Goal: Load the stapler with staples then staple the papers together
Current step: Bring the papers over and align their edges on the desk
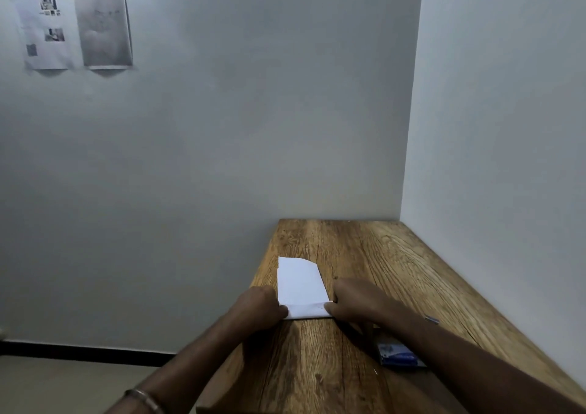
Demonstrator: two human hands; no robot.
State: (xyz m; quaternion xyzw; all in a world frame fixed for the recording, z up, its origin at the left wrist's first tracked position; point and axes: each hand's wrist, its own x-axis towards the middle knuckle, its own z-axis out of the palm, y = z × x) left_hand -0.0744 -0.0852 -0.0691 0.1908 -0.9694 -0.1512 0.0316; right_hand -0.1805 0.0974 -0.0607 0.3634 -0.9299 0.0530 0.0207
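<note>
The worktop (364, 248) lies bare toward the upper centre, walled behind and right. White papers (299, 287) occupy the middle; a blue box (398, 354) blocks the lower right.

Two printed sheets (73, 28) hang on the grey wall (237, 112).

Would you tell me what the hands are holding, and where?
Both hands, left and right, pinch the folded white paper at its near corners.

table (364, 255): wood-grain top, brown, slight sheen | papers (299, 283): white paper, matt, smooth, folded | small box (398, 355): blue, glossy | bangle (144, 397): shiny metal | walls (222, 128): matt grey paint
</note>
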